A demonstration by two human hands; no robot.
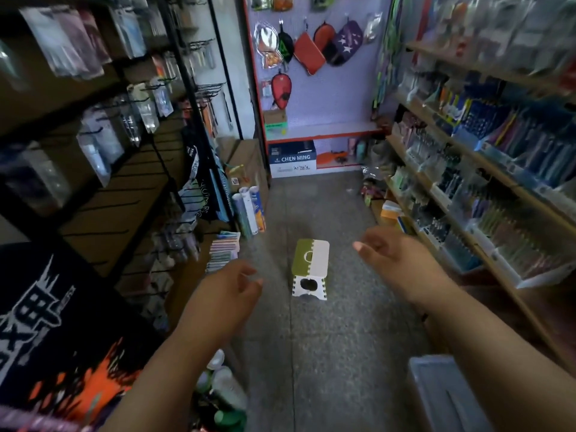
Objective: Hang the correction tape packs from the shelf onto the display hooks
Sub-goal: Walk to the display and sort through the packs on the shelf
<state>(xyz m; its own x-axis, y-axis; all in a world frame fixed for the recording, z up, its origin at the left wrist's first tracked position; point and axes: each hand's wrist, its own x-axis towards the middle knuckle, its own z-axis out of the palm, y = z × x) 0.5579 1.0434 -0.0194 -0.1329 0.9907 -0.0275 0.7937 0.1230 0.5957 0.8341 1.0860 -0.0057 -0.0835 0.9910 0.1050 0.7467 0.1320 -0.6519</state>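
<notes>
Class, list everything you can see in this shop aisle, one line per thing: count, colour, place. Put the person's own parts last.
Step stool: one, green and white, on the floor mid-aisle.
Paper carton: one, blue and white, printed CHEN MING, on the floor at the far wall.
Paddle cases: several, red, black and purple, hung on the far pegboard.
Hanging packs: many, clear, too blurred to identify, on the display hooks at left.
Rolled tubes: a few, pale, upright at the left rack's foot.
Pen shelves: several tiers, mixed colours, right side.
Plastic bin: one, grey, bottom right.
Left hand: open, empty, over the floor.
Right hand: open, empty, over the floor.
</notes>
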